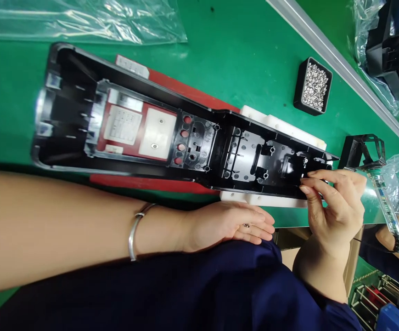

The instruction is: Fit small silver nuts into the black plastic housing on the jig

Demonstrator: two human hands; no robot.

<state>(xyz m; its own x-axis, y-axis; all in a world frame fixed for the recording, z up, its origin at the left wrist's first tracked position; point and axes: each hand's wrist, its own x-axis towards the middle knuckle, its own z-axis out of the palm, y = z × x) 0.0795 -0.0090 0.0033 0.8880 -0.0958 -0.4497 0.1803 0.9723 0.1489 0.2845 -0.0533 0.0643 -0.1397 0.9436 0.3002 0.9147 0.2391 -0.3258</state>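
Observation:
A long black plastic housing (199, 138) lies open side up across a red fixture (185, 89) and a white block (275, 124) on the green table. My right hand (335, 202) is at the housing's right end, thumb and fingertips pinched together against its edge; anything between them is hidden. My left hand (232, 223) rests flat just in front of the housing, fingers together, with a small metal screw (245, 225) lying on them. A silver bracelet (135, 230) circles my left wrist.
A black tray of silver screws (312, 86) stands beyond the housing's right end. Clear plastic bags (82, 20) lie at the back left. A metal rail (337, 59) crosses the far right, with bagged black parts (388, 50) behind it. Another person's arm (395, 239) is at the right edge.

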